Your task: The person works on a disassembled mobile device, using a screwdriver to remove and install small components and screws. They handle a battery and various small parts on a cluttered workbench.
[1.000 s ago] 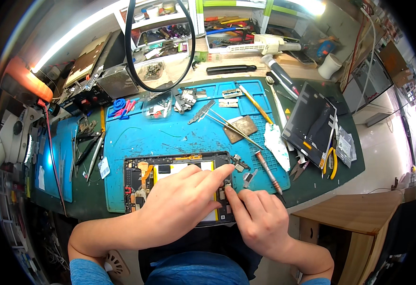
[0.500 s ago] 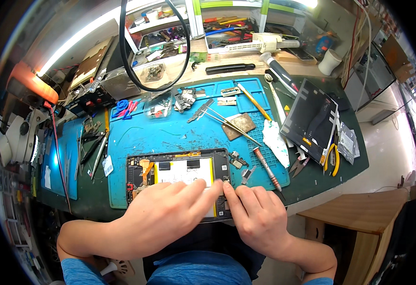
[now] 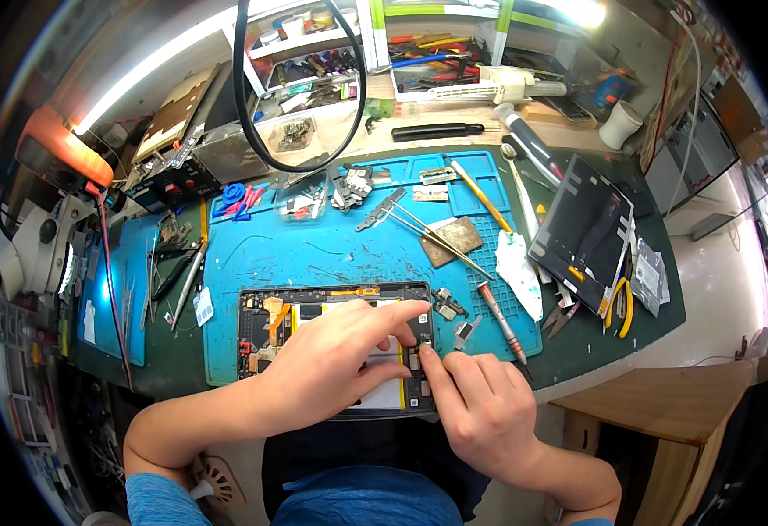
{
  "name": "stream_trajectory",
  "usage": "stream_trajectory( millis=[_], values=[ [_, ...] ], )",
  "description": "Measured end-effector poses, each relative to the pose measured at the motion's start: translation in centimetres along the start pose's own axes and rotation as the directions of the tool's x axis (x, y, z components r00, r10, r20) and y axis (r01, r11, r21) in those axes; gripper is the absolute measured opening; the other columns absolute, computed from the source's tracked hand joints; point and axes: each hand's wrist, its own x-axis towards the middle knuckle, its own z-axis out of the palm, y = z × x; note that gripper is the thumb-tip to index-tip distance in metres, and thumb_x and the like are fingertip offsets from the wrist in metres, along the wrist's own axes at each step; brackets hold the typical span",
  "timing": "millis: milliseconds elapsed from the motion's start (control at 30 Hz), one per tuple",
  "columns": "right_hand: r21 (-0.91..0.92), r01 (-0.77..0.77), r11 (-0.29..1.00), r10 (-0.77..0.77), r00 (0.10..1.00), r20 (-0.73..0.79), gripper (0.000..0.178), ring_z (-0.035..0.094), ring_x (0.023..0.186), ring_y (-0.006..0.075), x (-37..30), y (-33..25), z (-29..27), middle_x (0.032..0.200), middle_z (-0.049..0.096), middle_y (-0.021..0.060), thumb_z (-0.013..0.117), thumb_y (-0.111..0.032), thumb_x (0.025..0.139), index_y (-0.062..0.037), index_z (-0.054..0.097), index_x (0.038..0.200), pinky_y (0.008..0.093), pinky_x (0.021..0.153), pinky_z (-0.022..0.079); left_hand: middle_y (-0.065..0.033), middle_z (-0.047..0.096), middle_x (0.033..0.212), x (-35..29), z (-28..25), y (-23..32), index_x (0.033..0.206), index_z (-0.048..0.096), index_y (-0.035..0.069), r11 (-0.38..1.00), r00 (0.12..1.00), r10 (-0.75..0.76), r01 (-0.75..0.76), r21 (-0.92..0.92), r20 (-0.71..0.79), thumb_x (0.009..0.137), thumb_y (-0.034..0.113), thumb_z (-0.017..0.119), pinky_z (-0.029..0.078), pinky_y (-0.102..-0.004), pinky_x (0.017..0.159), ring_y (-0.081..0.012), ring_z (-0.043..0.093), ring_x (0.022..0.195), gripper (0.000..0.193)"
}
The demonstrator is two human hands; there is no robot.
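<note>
An opened tablet (image 3: 248,337) lies on a blue repair mat (image 3: 283,250) in front of me, its white battery with yellow edges and orange ribbon cables exposed. Over the battery hovers my left hand (image 3: 327,355), index finger stretched toward the tablet's right edge and thumb apart, holding nothing. My right hand (image 3: 480,399) is at that right edge with its fingers curled. Its index fingertip presses near a small metal part on the frame; the thumb is hidden. Small loose tablet parts (image 3: 447,304) sit just right of the tablet, beside a red-and-silver screwdriver (image 3: 500,320).
Tweezers (image 3: 441,237) rest across a metal plate (image 3: 458,241). To the right are a black screen panel (image 3: 584,232) and yellow-handled pliers (image 3: 625,307). A black cable loop (image 3: 242,96) hangs overhead. An orange lamp-like device (image 3: 64,149) stands at the left.
My left hand has lifted off the tablet's right edge, drawn back left, and spread its index finger and thumb. My right hand keeps its fingertip at the edge. The whole view has shifted slightly.
</note>
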Motion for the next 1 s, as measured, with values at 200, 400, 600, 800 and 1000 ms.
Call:
stream_trajectory(
  millis=[200, 400, 600, 800, 1000],
  values=[
    [0.0, 0.006, 1.0, -0.006, 1.0, 0.003, 0.04, 0.058, 0.077, 0.0142, 0.0, 0.1, 0.0, 0.091, 0.06, 0.0007, 0.069, -0.011, 0.084, -0.0011, 0.08, 0.121, 0.0291, 0.063, 0.044, -0.0028, 0.076, 0.106, 0.4, 0.1, 0.1, 0.158, 0.054, 0.009, 0.997, 0.999, -0.054, 0.054, -0.046, 0.0, 0.084, 0.005, 0.089, 0.058, -0.0348, 0.084, -0.0206, 0.067, 0.09, 0.082],
    [0.001, 0.009, 1.0, -0.009, 1.0, -0.029, 0.039, 0.059, 0.077, 0.0144, -0.3, 0.1, 0.5, 0.093, 0.062, 0.0014, 0.069, -0.011, 0.084, -0.0013, 0.08, 0.121, 0.0289, 0.065, 0.046, -0.0036, 0.076, 0.104, 0.5, 0.3, 0.1, 0.158, 0.053, 0.005, 0.999, 1.0, 0.017, -0.017, 0.033, -0.025, 0.082, 0.005, 0.089, 0.057, -0.0368, 0.081, -0.0238, 0.067, 0.088, 0.084],
    [0.009, 0.013, 1.0, -0.013, 0.999, -0.031, 0.04, 0.06, 0.077, 0.0145, -0.5, 0.2, 0.6, 0.095, 0.063, 0.0019, 0.07, -0.011, 0.085, -0.0019, 0.08, 0.123, 0.029, 0.066, 0.046, -0.0065, 0.075, 0.104, 0.2, 0.9, -0.3, 0.159, 0.048, -0.001, 0.987, 0.986, 0.149, -0.143, 0.071, -0.08, 0.079, 0.002, 0.089, 0.056, -0.0397, 0.078, -0.0269, 0.067, 0.087, 0.09],
    [0.045, -0.012, 0.999, 0.014, 0.999, -0.047, 0.041, 0.06, 0.077, 0.0145, -0.4, 0.3, 0.6, 0.096, 0.064, 0.0021, 0.071, -0.011, 0.086, -0.002, 0.08, 0.125, 0.0293, 0.066, 0.047, -0.0096, 0.071, 0.102, 0.4, 1.0, -0.5, 0.163, 0.042, -0.001, 0.983, 0.981, 0.178, -0.174, 0.053, -0.079, 0.081, 0.004, 0.086, 0.057, -0.0396, 0.081, -0.0286, 0.069, 0.09, 0.094],
    [0.017, -0.011, 1.0, 0.011, 1.0, -0.025, 0.04, 0.062, 0.078, 0.015, -0.4, 0.1, 0.3, 0.097, 0.065, 0.0028, 0.071, -0.011, 0.086, -0.0018, 0.08, 0.124, 0.0288, 0.067, 0.048, -0.0089, 0.072, 0.103, 0.3, 1.1, -0.7, 0.165, 0.04, 0.002, 0.983, 0.98, 0.183, -0.181, 0.03, -0.081, 0.081, 0.002, 0.088, 0.058, -0.0389, 0.079, -0.027, 0.069, 0.088, 0.097]
  ],
)
